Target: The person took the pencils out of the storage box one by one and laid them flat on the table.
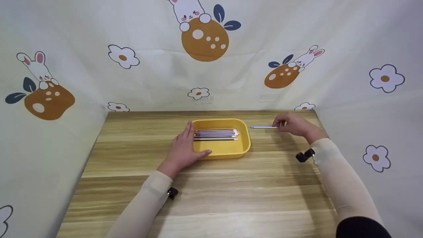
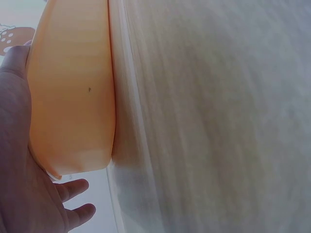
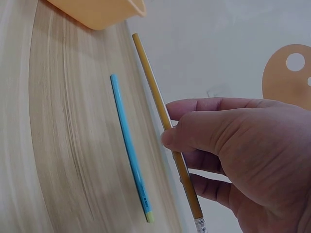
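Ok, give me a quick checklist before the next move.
1. Gold pencil in the right hand: ok, pinched.
2. Left hand on the yellow container: ok, against its left end.
3. Gold pencil above the container: not ok, off to its right.
4. Pencils inside: ok, lying roughly parallel.
5. Blue pencil put away: not ok, on the table.
6. Exact count inside: cannot tell, too closely packed.
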{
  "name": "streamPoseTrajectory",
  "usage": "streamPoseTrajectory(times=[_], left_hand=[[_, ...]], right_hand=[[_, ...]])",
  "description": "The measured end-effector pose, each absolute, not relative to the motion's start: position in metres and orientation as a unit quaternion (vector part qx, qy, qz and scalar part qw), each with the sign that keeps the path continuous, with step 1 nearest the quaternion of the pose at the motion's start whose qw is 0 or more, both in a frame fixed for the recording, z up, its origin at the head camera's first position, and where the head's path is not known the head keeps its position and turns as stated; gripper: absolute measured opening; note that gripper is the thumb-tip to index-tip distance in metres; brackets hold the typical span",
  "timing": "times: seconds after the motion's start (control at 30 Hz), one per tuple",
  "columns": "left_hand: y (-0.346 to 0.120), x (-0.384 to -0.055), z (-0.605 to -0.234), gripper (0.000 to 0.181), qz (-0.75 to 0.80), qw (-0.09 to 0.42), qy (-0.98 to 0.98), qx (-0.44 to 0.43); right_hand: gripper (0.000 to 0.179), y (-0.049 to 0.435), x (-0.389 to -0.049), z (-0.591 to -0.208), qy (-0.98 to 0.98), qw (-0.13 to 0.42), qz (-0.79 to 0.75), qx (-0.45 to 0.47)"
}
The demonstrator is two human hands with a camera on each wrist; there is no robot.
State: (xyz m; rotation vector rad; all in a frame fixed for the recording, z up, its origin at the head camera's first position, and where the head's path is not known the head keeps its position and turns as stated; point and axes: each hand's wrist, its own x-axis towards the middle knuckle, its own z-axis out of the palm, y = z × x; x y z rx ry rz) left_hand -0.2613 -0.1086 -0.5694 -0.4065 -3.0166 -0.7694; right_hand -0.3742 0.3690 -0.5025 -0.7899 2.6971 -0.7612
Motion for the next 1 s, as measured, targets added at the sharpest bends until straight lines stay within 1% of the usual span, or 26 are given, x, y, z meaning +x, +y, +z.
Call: streamPoseTrajectory(times=[0.4,0.63,1.0], left_hand=[[-0.107,-0.260,-0.567,0.136,-0.254,-0.009,-0.959,-0.122],[-0.108,-0.261,-0.567,0.136,-0.247,-0.003,-0.961,-0.124],[-0.108,-0.261,-0.569,0.136,-0.244,0.000,-0.962,-0.125]], right_hand=[[0.024,0.371,-0.377,-0.516,0.926,0.117,-0.260,-0.248],[0.021,0.371,-0.381,-0.526,0.930,0.117,-0.261,-0.231],[0.021,0.373,-0.385,-0.538,0.937,0.131,-0.253,-0.202]])
